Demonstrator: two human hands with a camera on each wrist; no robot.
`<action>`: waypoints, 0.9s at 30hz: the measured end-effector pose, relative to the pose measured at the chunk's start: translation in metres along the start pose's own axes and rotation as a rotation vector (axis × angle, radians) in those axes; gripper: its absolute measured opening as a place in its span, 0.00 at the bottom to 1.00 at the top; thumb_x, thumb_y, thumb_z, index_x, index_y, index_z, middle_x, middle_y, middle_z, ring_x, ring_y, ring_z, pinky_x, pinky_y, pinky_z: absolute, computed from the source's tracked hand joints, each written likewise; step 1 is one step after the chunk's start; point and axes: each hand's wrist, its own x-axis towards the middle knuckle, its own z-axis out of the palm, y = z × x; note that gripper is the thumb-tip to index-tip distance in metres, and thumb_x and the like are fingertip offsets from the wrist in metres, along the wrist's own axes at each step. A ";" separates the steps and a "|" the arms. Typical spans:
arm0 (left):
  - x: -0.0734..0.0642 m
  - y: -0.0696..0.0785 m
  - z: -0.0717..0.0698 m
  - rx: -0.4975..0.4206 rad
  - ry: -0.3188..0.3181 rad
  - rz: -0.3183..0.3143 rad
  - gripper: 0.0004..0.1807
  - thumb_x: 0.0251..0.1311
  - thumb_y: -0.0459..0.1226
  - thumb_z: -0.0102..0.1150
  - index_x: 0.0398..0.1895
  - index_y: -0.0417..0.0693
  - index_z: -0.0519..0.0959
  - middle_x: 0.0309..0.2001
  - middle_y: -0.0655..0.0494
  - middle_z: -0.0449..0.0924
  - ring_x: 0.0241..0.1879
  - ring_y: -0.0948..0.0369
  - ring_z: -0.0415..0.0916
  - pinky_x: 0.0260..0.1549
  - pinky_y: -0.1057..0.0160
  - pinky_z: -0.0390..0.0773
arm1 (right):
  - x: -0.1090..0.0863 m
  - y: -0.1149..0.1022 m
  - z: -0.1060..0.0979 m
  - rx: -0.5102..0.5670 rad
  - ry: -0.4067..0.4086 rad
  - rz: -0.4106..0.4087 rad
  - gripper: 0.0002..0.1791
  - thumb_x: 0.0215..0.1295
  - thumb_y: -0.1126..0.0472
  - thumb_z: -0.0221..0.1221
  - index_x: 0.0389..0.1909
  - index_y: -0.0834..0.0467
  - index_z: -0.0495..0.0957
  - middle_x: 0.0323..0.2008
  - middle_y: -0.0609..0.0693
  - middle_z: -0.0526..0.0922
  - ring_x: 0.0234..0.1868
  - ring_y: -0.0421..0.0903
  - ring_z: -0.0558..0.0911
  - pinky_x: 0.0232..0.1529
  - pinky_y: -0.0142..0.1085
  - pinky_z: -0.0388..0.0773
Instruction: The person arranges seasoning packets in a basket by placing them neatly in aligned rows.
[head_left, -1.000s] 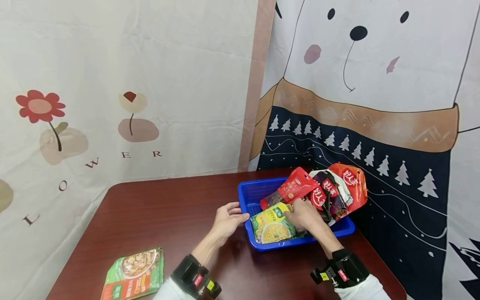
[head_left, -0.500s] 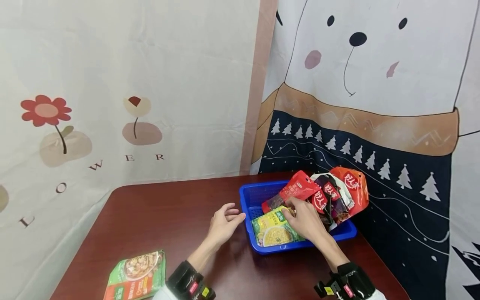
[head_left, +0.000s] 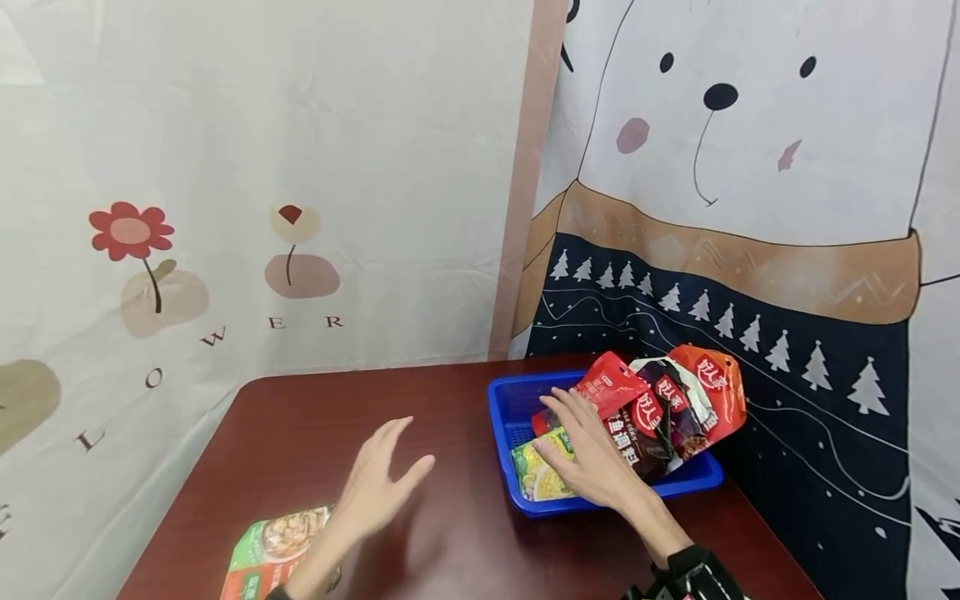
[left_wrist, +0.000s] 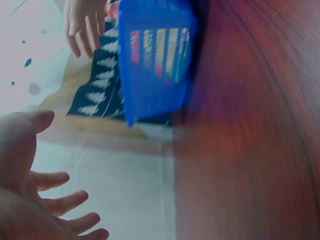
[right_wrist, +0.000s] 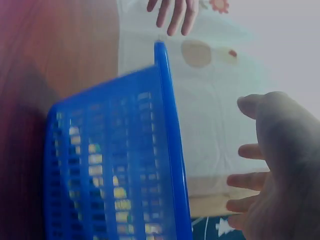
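Observation:
My left hand (head_left: pixel 378 492), fingers spread and holding nothing, is over the table between the blue basket and a green-and-orange food pouch (head_left: pixel 273 542), whose right part the forearm hides. Above the blue plastic basket (head_left: pixel 501 446) hovers my right hand (head_left: pixel 600 458), its fingers extended with nothing in them. Beneath it lies a yellow-green food packet (head_left: pixel 536 475), partly covered by the hand. A red packet (head_left: pixel 613 383) leans behind it in the basket. In the right wrist view the right hand (right_wrist: pixel 280 175) is apart from the basket's rim (right_wrist: pixel 172 135).
Dark and orange-red pouches (head_left: pixel 712 387) fill the basket's right side and stick up over its rim. The brown wooden table (head_left: pixel 360 400) meets printed curtains (head_left: pixel 420 208) at the back. The basket stands near the table's right edge.
The right hand has let go of the yellow-green packet, now lying in the basket, and lifted above it. My left hand has left the basket's side and moved left toward the green-and-orange pouch.

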 end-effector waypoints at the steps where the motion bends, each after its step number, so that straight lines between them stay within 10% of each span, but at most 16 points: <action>1: -0.005 -0.004 -0.007 0.020 0.014 0.003 0.41 0.77 0.56 0.69 0.86 0.51 0.70 0.85 0.41 0.70 0.84 0.33 0.66 0.79 0.21 0.66 | 0.001 -0.005 0.003 0.003 0.008 -0.025 0.40 0.79 0.42 0.67 0.85 0.52 0.70 0.88 0.59 0.67 0.91 0.68 0.59 0.87 0.75 0.56; 10: -0.048 -0.051 -0.056 0.180 0.271 0.068 0.38 0.67 0.48 0.80 0.78 0.51 0.78 0.75 0.42 0.80 0.75 0.34 0.73 0.59 0.21 0.73 | 0.013 -0.062 0.052 -0.034 -0.012 -0.329 0.39 0.81 0.40 0.65 0.85 0.53 0.70 0.87 0.58 0.69 0.91 0.65 0.61 0.87 0.70 0.60; 15: -0.065 -0.078 -0.081 0.221 0.294 0.031 0.37 0.67 0.47 0.80 0.76 0.47 0.79 0.73 0.41 0.80 0.73 0.33 0.73 0.61 0.24 0.72 | 0.024 -0.095 0.087 -0.051 -0.166 -0.418 0.40 0.85 0.36 0.58 0.87 0.53 0.66 0.89 0.57 0.64 0.92 0.62 0.58 0.91 0.64 0.57; 27: -0.082 -0.134 -0.133 0.367 -0.173 -0.354 0.52 0.79 0.68 0.58 0.85 0.33 0.64 0.79 0.18 0.64 0.72 0.15 0.67 0.60 0.16 0.76 | 0.044 -0.156 0.166 -0.184 -0.401 -0.528 0.41 0.88 0.31 0.47 0.90 0.47 0.61 0.91 0.54 0.61 0.91 0.59 0.62 0.92 0.54 0.60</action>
